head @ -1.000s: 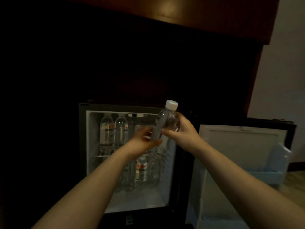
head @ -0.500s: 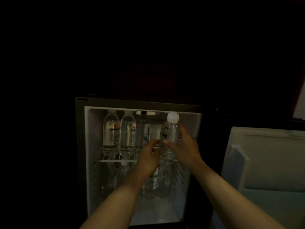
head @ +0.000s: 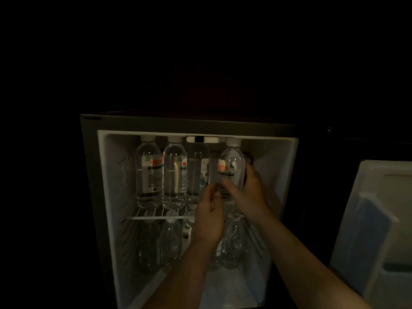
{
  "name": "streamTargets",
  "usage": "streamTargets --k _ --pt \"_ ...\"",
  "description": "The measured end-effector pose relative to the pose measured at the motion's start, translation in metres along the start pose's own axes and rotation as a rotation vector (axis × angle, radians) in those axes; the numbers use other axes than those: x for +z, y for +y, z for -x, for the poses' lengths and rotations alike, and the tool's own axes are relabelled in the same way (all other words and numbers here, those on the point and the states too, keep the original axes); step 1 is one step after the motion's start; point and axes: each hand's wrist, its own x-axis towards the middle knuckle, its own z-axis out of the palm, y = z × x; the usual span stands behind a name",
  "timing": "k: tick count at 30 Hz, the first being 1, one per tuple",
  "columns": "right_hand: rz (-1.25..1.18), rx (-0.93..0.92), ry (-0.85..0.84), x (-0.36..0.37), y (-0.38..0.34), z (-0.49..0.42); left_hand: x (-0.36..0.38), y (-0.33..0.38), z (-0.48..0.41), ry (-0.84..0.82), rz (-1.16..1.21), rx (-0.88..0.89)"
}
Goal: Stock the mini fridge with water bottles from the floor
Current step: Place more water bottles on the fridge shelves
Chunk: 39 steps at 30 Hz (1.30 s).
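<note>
Head view: pinching bottle (head: 231,166) low down with left hand (head: 209,217); wrapping right hand (head: 247,192) round its right side, just beyond; holding it upright, long axis vertical, at right end of shelf (head: 156,217), beside three standing bottles (head: 174,175), inside open fridge (head: 102,175).

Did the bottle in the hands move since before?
Yes. The held water bottle went into the mini fridge, above its wire shelf, right of three standing bottles.
</note>
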Motion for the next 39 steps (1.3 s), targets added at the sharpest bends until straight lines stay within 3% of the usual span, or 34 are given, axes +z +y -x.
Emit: streamTargets --k 5,9,17,23,28,39 --pt "-0.02 -0.028 -0.215 -0.007 0.01 0.006 0.001 0.0 -0.006 0.006 0.158 -0.115" --pt "-0.012 -0.016 -0.312 -0.018 0.014 0.004 0.001 -0.003 -0.008 0.013 0.087 -0.092" --pt "-0.003 -0.051 -0.165 0.002 0.024 0.0 -0.002 -0.014 -0.012 0.033 -0.067 -0.014" --pt "-0.084 -0.058 -0.081 0.025 0.038 -0.01 -0.007 -0.021 -0.013 0.315 -0.361 0.074" --pt "-0.112 -0.079 -0.043 0.034 0.045 -0.015 -0.012 -0.024 -0.008 0.185 -0.368 0.094" --pt "0.011 -0.055 -0.008 0.039 0.039 -0.025 -0.018 -0.018 -0.005 0.131 -0.39 0.084"
